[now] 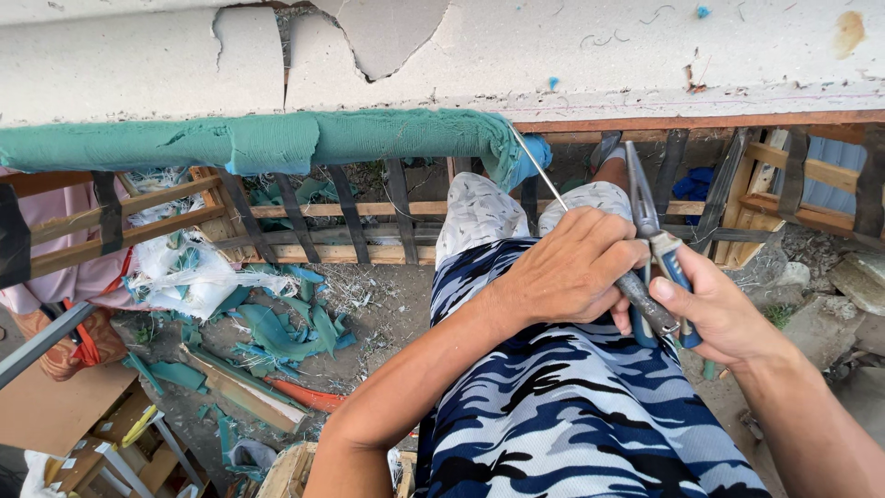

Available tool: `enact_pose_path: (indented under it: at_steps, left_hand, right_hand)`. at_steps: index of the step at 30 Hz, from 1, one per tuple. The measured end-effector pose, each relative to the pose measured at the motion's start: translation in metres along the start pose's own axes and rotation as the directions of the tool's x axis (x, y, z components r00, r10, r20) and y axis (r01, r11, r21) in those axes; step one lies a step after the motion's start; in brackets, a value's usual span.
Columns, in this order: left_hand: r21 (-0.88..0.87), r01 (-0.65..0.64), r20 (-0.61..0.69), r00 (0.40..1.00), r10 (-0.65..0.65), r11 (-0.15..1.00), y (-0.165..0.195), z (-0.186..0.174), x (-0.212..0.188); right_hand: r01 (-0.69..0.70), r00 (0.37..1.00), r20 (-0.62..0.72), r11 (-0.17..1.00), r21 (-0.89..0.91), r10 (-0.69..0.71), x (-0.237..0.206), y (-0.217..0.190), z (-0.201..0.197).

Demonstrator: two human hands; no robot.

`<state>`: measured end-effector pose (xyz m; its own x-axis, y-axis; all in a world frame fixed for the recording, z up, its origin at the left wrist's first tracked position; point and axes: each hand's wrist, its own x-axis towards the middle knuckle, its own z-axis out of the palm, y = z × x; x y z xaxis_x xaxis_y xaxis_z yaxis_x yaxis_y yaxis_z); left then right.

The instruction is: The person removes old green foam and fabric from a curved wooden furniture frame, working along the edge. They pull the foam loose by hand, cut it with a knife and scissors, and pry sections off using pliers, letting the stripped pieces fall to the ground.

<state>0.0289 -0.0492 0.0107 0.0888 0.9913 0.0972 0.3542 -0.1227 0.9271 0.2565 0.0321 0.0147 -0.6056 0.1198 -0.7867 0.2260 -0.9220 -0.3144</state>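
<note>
My left hand (572, 267) is closed around the dark handle of a thin metal pick or screwdriver (539, 171). Its shaft points up to the torn end of the green fabric (277, 140) that covers the edge of a pale furniture frame (590, 55). My right hand (714, 309) grips blue-handled pliers (650, 231) just right of the left hand, jaws pointing up at the frame's wooden rail (701, 121). Both hands sit above my lap in blue camouflage clothing.
Black webbing straps (350, 214) and wooden slats (784, 184) lie under the frame. Green fabric scraps (286, 327), white stuffing (184, 272) and wood pieces litter the dirt ground at left. Stones (857, 277) lie at right.
</note>
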Motion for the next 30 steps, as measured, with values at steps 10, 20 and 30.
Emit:
enact_pose_path:
  at_steps: [10, 20, 30]
  left_hand:
    - [0.225, 0.565, -0.491, 0.769, -0.409, 0.793, -0.027, -0.035, -0.003]
    - [0.197, 0.803, -0.605, 0.551, -0.574, 0.562, -0.087, -0.027, 0.006]
    - [-0.215, 0.604, -0.71, 0.443, -0.547, 0.768, -0.114, 0.005, -0.02]
  right_hand:
    - [-0.057, 0.976, -0.217, 0.918, -0.393, -0.032, -0.002, -0.018, 0.022]
    - [0.027, 0.996, -0.023, 0.552, -0.833, -0.083, 0.016, -0.034, 0.024]
    - [0.023, 0.999, 0.039, 0.557, -0.83, 0.017, 0.028, -0.054, 0.014]
